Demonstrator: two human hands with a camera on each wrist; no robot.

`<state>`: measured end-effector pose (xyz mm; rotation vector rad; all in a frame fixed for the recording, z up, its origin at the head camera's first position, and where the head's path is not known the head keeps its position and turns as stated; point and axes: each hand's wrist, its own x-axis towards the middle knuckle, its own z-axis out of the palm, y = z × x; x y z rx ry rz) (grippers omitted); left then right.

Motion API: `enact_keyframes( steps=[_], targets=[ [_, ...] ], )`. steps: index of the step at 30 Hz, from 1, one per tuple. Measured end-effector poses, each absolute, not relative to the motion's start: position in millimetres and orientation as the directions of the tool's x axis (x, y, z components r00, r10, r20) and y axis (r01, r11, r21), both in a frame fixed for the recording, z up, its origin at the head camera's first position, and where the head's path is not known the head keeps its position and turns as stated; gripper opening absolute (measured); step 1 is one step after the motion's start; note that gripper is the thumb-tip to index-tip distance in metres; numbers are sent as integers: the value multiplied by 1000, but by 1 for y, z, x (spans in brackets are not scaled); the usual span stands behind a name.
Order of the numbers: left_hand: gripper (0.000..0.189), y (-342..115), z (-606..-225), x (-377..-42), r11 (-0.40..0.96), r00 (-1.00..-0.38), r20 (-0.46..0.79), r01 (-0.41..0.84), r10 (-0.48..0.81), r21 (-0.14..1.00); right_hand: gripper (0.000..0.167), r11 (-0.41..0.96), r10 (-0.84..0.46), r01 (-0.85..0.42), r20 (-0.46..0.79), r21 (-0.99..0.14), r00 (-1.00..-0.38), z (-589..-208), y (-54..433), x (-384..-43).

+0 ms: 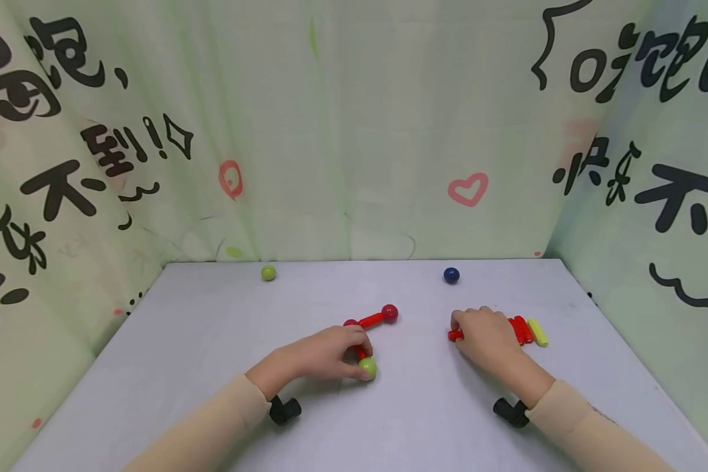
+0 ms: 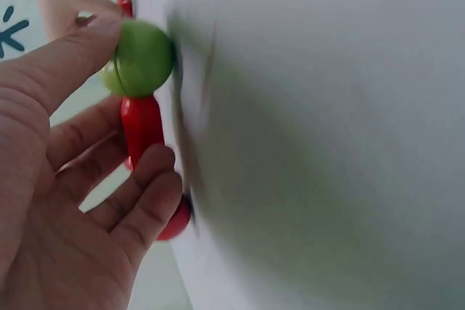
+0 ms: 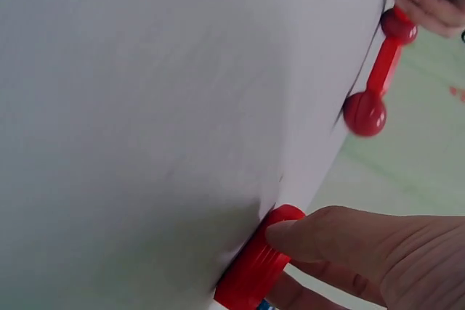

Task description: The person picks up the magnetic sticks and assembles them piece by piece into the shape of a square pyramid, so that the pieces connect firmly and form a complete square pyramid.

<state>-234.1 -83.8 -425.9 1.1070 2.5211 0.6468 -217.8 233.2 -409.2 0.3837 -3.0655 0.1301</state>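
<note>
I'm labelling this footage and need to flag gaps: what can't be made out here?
Head view: the left hand hides part of the glossy dark-red ball behind it.
Head view: the right hand covers part of the glossy red sticks; their number is unclear.
Right wrist view: the bottom edge crops a small blue patch, leaving it unidentifiable.

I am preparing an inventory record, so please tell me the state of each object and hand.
Left hand: holding the chain.
Ball-and-stick chain: joined together, held.
Right hand: pinching a red stick.
Pinched red stick: held, partly covered.
Other red sticks: lying down, partly hidden.
Yellow stick: loose, lying down.
Separate green ball: loose.
Blue ball: loose.
</note>
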Motion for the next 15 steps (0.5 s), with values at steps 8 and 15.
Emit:
enact_keyframes(
  steps=[8, 15],
  targets=[
    [51, -91, -420, -240, 609, -663, -62, 641, 746, 467, 16, 914, -327, -327, 41, -239, -944, -410, 196, -205],
    [52, -92, -423, -247, 658, -712, -66, 606, 699, 447, 18, 855, -378, -351, 6, -382, -926, -410, 167, -200]
  ],
)
